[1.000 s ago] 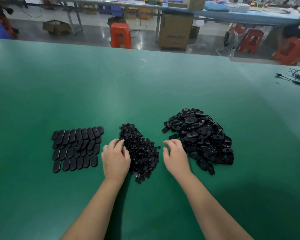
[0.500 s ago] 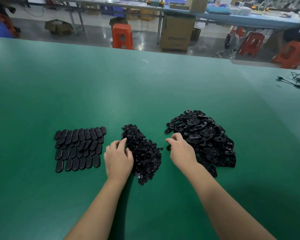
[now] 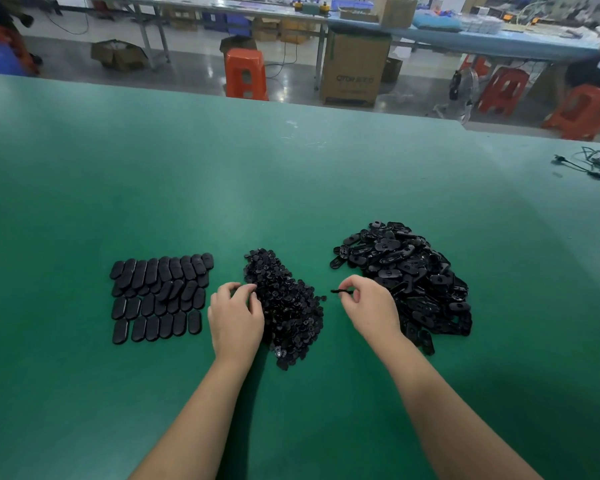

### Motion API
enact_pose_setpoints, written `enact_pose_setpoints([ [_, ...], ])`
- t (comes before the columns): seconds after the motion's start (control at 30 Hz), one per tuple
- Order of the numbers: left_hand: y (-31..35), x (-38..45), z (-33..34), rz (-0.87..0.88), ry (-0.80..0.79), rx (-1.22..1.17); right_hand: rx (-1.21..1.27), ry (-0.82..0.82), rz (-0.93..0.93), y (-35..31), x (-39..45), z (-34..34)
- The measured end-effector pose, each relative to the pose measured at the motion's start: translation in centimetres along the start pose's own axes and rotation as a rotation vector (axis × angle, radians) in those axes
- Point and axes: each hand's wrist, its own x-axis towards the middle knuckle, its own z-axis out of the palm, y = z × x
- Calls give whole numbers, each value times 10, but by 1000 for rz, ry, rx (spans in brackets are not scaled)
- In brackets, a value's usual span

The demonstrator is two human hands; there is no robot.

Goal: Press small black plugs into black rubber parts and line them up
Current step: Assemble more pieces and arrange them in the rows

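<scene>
Your right hand (image 3: 368, 308) hangs just above the green counter (image 3: 291, 188), between the two loose piles, and its fingers (image 3: 352, 289) pinch one flat black oval rubber part (image 3: 342, 291) edge-on, so it shows as a thin dark bar pointing left toward the middle pile. Behind and to the right of that hand lies the big heap of black oval rubber parts (image 3: 406, 271), jumbled at every angle, its near edge hidden partly by your wrist. Your left hand (image 3: 236, 317) rests at the left edge of the mound of small black round plugs (image 3: 288, 306) in the middle of the counter; its fingers (image 3: 245, 289) are curled with the tips in among the plugs, but you cannot tell whether they actually hold one. To the left of that hand, well apart from the heaps, the finished black oval pieces (image 3: 160, 296) lie flat in rows, the far rows overlapping like shingles and the nearest row set side by side. At the far right edge of the counter sits a tangle of thin black cables (image 3: 593, 162). Beyond the counter, on the floor, stand an orange plastic stool (image 3: 246, 74) and a brown cardboard box (image 3: 355, 69) under a long blue-topped workbench (image 3: 482, 43).
</scene>
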Motion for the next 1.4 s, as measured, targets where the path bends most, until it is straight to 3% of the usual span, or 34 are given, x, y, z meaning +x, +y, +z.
enact_pose_setpoints([
  [0.2, 1, -1, -2, 17, -31, 38, 648, 1, 126, -1, -22, 7],
  [0.33, 0, -1, -3, 0, -24, -23, 844, 30, 151, -1, -33, 17],
  [0.8, 0, -4, -5, 19, 1, -100, 805, 75, 138, 0, -45, 26],
  [1.03, 1, -2, -2, 76, -28, 56, 787, 92, 159, -1, -47, 26],
  [1.4, -2, 0, -2, 48, -31, 5, 733, 84, 160, -4, -48, 25],
])
